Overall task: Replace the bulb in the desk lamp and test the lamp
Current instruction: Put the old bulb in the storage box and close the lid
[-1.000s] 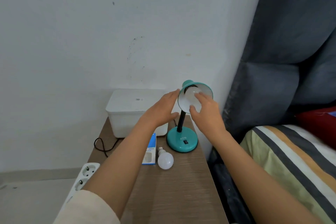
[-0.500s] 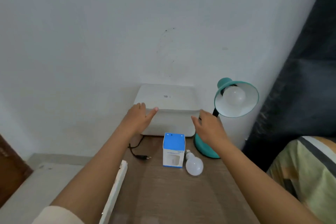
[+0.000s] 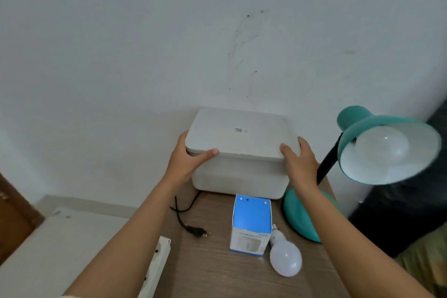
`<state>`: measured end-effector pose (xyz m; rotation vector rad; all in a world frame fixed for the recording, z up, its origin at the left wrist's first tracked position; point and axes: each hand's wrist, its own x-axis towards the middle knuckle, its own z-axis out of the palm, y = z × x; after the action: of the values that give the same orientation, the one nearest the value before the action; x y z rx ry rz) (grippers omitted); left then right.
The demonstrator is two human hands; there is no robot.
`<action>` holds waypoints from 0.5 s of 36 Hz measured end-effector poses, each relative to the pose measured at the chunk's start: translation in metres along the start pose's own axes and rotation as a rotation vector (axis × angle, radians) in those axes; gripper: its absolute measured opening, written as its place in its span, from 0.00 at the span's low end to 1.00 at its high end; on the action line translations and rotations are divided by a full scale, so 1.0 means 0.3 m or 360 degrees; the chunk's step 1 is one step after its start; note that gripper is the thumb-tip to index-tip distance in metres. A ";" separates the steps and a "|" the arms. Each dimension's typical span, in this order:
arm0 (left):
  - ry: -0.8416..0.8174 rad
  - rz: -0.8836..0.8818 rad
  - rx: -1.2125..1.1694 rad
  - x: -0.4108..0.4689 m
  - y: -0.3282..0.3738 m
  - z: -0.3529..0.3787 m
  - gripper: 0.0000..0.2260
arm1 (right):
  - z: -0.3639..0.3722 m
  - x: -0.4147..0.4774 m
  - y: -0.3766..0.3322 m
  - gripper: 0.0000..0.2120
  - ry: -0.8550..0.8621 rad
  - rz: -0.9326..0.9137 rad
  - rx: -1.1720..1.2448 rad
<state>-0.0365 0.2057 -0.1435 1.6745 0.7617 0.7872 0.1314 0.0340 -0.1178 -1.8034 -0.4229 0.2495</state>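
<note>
Narrow wood-grain table (image 3: 212, 271) set against a plain white wall (image 3: 145, 43), the wall flecked with dark marks above the hands. Pale floor off beyond the left forearm; dark upholstery blurred past the right arm.

Between the two hands, at the back of the table: white lidded box (image 3: 239, 152), small printed label on its lid.

Left hand (image 3: 187, 164) wrapped round the box's near left corner, thumb laid along the lid's front edge, fingers curled behind the side and mostly hidden. Right hand (image 3: 298, 164) clasping the near right corner likewise, thumb on the front edge, fingers over the side. Both forearms stretched forward from the bottom of the view, bare, a pale sleeve edge just visible at the left elbow. Whether the lid is lifted off the box at all: cannot tell.

Just right of the right hand: teal desk lamp (image 3: 377, 147), black neck rising behind the wrist, round base partly hidden under the right forearm, shade tilted toward the camera with a white fitted bulb (image 3: 384, 145) seated inside, unlit.

Nearer than the hands, between the forearms: blue-and-white bulb carton (image 3: 251, 222) standing upright, and touching its right lower side a loose bulb (image 3: 285, 259) lying on the table, screw cap toward the carton.

Below the left hand: black cord and unplugged plug (image 3: 196, 232) on the tabletop, close to the white power strip (image 3: 154, 271) at the table's left edge.
</note>
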 end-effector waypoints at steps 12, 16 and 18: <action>0.0163 0.0029 0.0030 -0.016 0.029 0.022 0.30 | 0.017 -0.001 -0.001 0.27 0.0074 -0.0036 0.0191; 0.0182 0.0038 0.0041 -0.013 0.056 0.020 0.31 | 0.020 -0.003 -0.008 0.27 0.0081 -0.0006 0.0227; 0.0189 0.0057 0.0050 -0.008 0.070 0.017 0.32 | 0.020 -0.003 -0.013 0.27 0.0083 -0.0010 0.0205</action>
<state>-0.0319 0.1965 -0.1245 1.6845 0.8319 0.9102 0.1278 0.0398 -0.1159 -1.6783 -0.3673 0.2197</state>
